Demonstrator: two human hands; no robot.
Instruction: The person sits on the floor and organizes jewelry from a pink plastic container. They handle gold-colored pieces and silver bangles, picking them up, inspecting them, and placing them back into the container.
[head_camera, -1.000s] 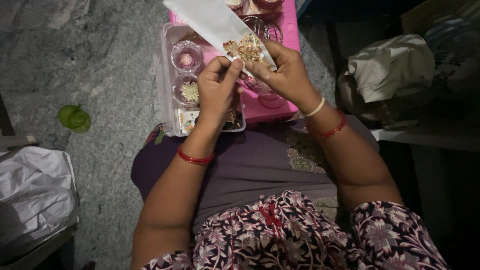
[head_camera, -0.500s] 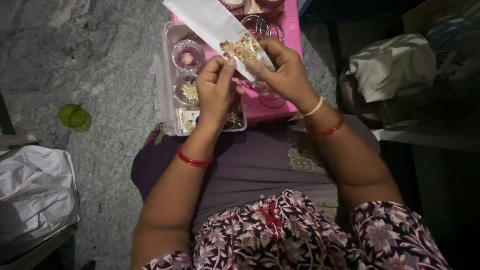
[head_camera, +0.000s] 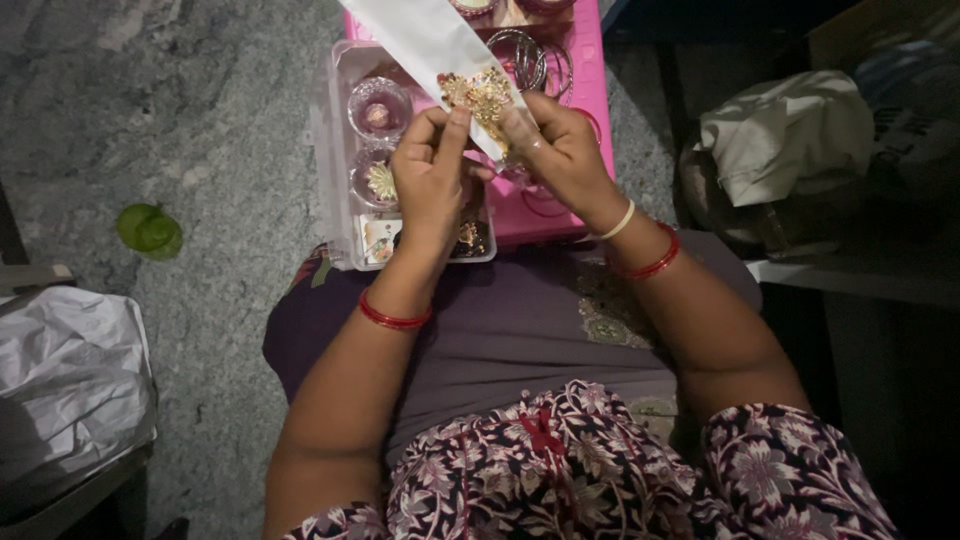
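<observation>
I hold a long white clear-fronted packet (head_camera: 430, 40) above my lap, and gold jewellery (head_camera: 480, 95) shows at its lower end. My right hand (head_camera: 560, 150) grips that lower end from the right. The fingertips of my left hand (head_camera: 430, 170) pinch the packet's edge beside the jewellery. Under both hands lies a clear plastic compartment box (head_camera: 335, 150) with round cups of small ornaments, partly hidden by my left hand. Behind it is a pink tray (head_camera: 590, 100) with bangles (head_camera: 525, 55).
A green round lid (head_camera: 148, 230) lies on the grey stone floor at left. A crumpled white bag (head_camera: 70, 380) sits at lower left. A beige cloth bundle (head_camera: 790, 135) rests on a dark surface at right. My lap is covered in purple cloth.
The packet and both hands have stayed almost in place; my left fingers have shifted slightly along the packet's edge near the jewellery.
</observation>
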